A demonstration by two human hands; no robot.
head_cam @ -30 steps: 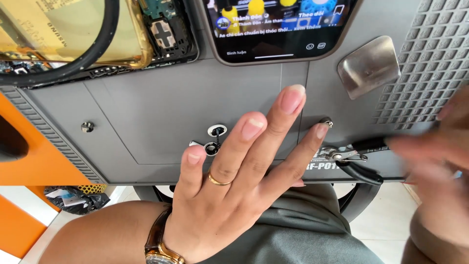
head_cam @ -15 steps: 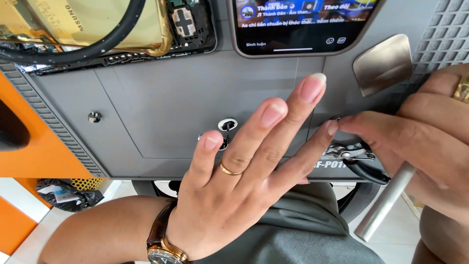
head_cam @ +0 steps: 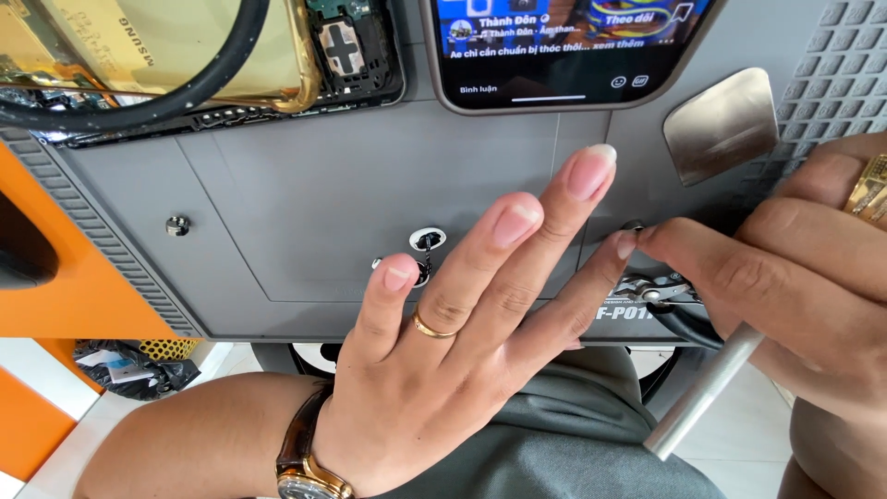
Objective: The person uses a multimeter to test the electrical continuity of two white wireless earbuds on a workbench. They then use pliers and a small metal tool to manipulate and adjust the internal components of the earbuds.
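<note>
My left hand [head_cam: 453, 370] lies flat on the grey work mat [head_cam: 305, 203], fingers spread and closed on nothing, the index fingertip meeting my right hand [head_cam: 795, 296] at the mat's near right edge. My right hand is closed around a slim silver tool [head_cam: 707, 388], a screwdriver by the look of it, whose handle slants down off the near edge; its tip is hidden between my fingertips, so I cannot tell whether it has picked anything up. Just beside that pinch lie small metal parts [head_cam: 651, 291]. Near the middle of the mat sit a small round part with a dark centre [head_cam: 427, 240] and, further left, a lone screw [head_cam: 177, 225].

At the far left the opened phone [head_cam: 222, 55] lies with its gold-coloured battery and boards exposed and a black cable [head_cam: 139, 106] looped across it, so I judge the work well short of finished: nothing is closed up. A second phone [head_cam: 573, 46] sits far right with its screen lit, and a metal plate [head_cam: 721, 125] rests beyond my right hand.
</note>
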